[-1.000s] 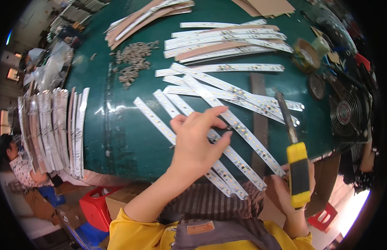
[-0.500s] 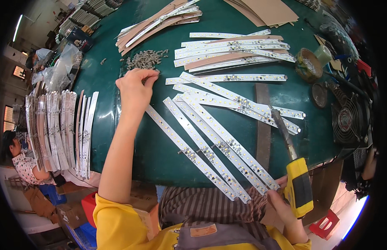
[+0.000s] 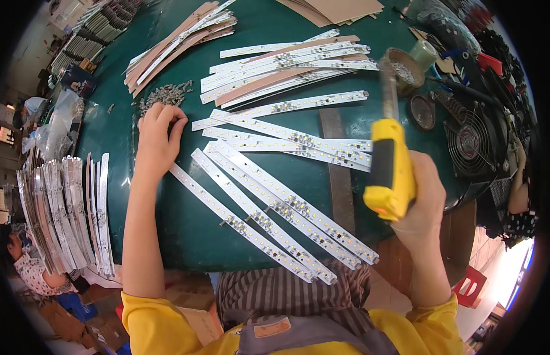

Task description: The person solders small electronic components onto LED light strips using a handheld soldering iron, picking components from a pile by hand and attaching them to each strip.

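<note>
My left hand point(image 3: 156, 142) rests beside a heap of small greyish parts point(image 3: 166, 96), with thumb and fingertips drawn together. Whatever lies between those fingertips is too hidden to make out. In my right hand point(image 3: 428, 198) is a yellow and black soldering gun point(image 3: 388, 168), gripped by its handle. Its metal barrel is blurred and points away from me, near a round brown tin point(image 3: 403, 70). Between my hands several white LED circuit board strips point(image 3: 298, 204) lie fanned out, a small component sticking out at the edge of some. More LED strips point(image 3: 269, 105) lie crosswise behind them.
A dark flat bar point(image 3: 340, 195) lies under some strips on the green table point(image 3: 198, 236). Strips with brown card point(image 3: 180, 41) are stacked at the back. Bundled strips point(image 3: 62, 213) stand at left. A fan point(image 3: 469, 141) stands at right; other people sit at both sides.
My right hand has lifted the soldering gun from the table's near edge, up and forward toward the tin. My left hand has drawn slightly back near the heap. The view has shifted.
</note>
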Demonstrator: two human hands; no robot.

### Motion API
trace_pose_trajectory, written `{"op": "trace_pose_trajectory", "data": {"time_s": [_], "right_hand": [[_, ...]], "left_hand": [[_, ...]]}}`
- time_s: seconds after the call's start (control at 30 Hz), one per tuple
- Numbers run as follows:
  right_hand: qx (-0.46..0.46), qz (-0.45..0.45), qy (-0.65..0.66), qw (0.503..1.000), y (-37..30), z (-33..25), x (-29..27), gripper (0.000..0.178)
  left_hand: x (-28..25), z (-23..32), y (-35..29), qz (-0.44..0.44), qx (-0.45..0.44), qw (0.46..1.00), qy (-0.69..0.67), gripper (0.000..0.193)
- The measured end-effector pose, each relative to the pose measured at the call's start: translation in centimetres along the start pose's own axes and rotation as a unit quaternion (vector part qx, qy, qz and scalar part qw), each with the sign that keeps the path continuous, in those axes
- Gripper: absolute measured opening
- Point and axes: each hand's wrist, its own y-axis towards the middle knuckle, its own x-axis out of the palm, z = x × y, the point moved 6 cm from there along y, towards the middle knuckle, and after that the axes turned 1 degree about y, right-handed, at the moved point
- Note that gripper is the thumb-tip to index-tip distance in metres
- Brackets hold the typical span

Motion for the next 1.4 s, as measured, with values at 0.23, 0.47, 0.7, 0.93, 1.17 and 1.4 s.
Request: {"op": "trace_pose_trajectory", "data": {"time_s": [0.23,0.47,0.7,0.93,1.17,1.4], "right_hand": [[0.008,-0.026,-0.034,0.999,0.2,0.2,1.2,0.053],[0.105,-0.068,0.073,0.989,-2.1,-0.1,-0.5,0.051],[0.145,-0.038,0.086,0.985,-2.1,1.5,-1.1,0.052],[0.073,0.021,0.029,0.997,-1.3,1.0,-1.0,0.050],[0.076,-0.008,0.026,0.997,-3.6,-0.2,-1.2,0.053],[0.063,-0.015,0.024,0.998,-4.1,-0.3,-1.0,0.050]], "left_hand": [[-1.1,7.4,-0.8,-0.019,-0.063,0.992,-0.107,0.007],[0.6,16.8,-2.8,-0.156,-0.061,0.948,-0.270,0.020],[1.5,17.4,-4.0,-0.074,-0.051,0.976,-0.198,0.016],[2.0,16.8,-4.7,-0.072,-0.099,0.960,-0.252,0.011],[1.4,17.0,-4.5,-0.013,-0.094,0.985,-0.142,0.010],[1.2,16.8,-4.6,0.002,-0.090,0.986,-0.139,0.012]]}}
